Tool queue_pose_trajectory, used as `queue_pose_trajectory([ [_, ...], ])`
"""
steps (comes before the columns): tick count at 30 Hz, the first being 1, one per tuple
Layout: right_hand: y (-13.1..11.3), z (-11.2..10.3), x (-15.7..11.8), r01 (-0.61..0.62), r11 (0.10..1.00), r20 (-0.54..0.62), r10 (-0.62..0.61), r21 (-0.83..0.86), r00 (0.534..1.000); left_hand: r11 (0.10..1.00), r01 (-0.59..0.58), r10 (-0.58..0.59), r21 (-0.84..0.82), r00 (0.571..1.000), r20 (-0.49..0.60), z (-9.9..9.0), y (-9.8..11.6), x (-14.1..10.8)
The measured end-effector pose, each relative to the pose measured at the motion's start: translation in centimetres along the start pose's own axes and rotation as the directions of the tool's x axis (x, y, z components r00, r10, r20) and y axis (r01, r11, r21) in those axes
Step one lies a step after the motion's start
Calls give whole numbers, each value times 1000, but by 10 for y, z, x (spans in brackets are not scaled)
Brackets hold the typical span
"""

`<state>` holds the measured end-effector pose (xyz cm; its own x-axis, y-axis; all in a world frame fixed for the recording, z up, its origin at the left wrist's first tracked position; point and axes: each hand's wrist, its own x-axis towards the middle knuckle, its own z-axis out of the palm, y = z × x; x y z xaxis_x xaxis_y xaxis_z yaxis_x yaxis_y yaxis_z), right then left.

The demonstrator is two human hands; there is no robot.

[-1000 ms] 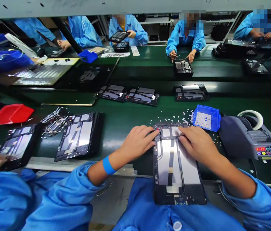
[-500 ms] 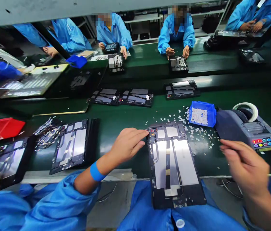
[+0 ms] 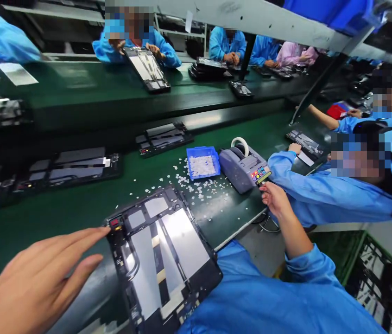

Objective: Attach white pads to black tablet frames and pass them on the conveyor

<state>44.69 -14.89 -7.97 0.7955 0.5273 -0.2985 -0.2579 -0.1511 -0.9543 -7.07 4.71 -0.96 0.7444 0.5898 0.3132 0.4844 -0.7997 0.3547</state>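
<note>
An opened tablet [image 3: 163,248], its flat grey battery panels, ribbon cables and circuit parts exposed, lies in front of me, its near end over my blue smock. My left hand [image 3: 48,273] reaches in from the left with fingers stretched out; the fingertips touch the tablet's upper left corner, near a small red part. Off to the right, my right hand [image 3: 275,199] has thumb and fingers pinched together at the front edge of a grey tape dispenser [image 3: 239,171] with lit buttons. What sits in that pinch, if anything, is too small to make out.
A blue bin [image 3: 203,162] of small white pieces stands left of the dispenser, with more pieces scattered around it. Other open tablets [image 3: 164,138] lie farther back. A co-worker in blue [image 3: 321,185] sits close on my right. Several people work across the bench.
The view has swung to the right and the tablet appears larger. My right hand has moved to the dispenser's front edge. My left fingertips remain at the tablet's corner.
</note>
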Motion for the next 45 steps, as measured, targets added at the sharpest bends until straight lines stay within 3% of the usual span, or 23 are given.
queue_pose_trajectory([
  [2, -1, 6, 0, 4, 1000, 40, -5, 25, 999, 997, 31, -29, 72, 999, -32, -4, 8, 0],
  [5, -2, 12, -15, 47, 998, 65, -50, 39, 997, 995, 93, -91, 26, 992, -82, -11, 20, -1],
  [8, -6, 27, -50, 96, 995, 120, -100, 36, 988, 979, 194, -200, -60, 972, -123, -16, 40, 4],
  [10, -14, 49, -77, 152, 988, 243, -149, 7, 958, 966, 221, -238, -136, 963, -123, -16, 63, 14],
  [13, -33, 101, -112, 315, 947, 511, -242, -60, 825, 912, 252, -286, -323, 956, -62, -8, 102, 39],
  [16, -52, 160, -141, 459, 887, 700, -296, -50, 650, 681, 369, -412, -632, 907, 85, 9, 127, 63],
  [19, -57, 202, -160, 536, 844, 799, -325, 4, 507, 417, 361, -513, -834, 851, 112, 21, 125, 72],
  [21, -56, 218, -162, 587, 809, 843, -333, 27, 421, 351, 312, -601, -883, 798, 43, 22, 113, 67],
  [23, -54, 229, -155, 677, 735, 879, -333, 16, 341, 370, 287, -660, -884, 751, -32, 15, 96, 56],
  [25, -54, 238, -143, 814, 581, 904, -347, -2, 251, 480, 321, -664, -816, 741, -99, 2, 79, 40],
  [27, -54, 249, -130, 932, 360, 923, -369, 35, 108, 681, 371, -578, -631, 802, -152, -10, 65, 26],
  [29, -53, 260, -121, 984, 141, 931, -360, 111, -54, 874, 329, -402, -358, 904, -148, -18, 57, 16],
  [30, -52, 265, -118, 988, 53, 932, -342, 145, -118, 934, 277, -308, -227, 945, -114, -19, 55, 12],
  [32, -50, 272, -116, 979, -76, 931, -303, 190, -204, 984, 177, -178, -33, 984, -27, -16, 54, 10],
  [35, -47, 274, -115, 955, -178, 923, -264, 238, -280, 986, 115, -124, 123, 990, 65, -8, 54, 13],
  [40, -48, 271, -112, 914, -299, 915, -212, 272, -342, 958, 12, -51, 286, 990, 129, -4, 56, 19],
  [45, -47, 271, -107, 899, -297, 896, -213, 320, -389, 956, 2, -56, 293, 982, 178, -8, 59, 23],
])
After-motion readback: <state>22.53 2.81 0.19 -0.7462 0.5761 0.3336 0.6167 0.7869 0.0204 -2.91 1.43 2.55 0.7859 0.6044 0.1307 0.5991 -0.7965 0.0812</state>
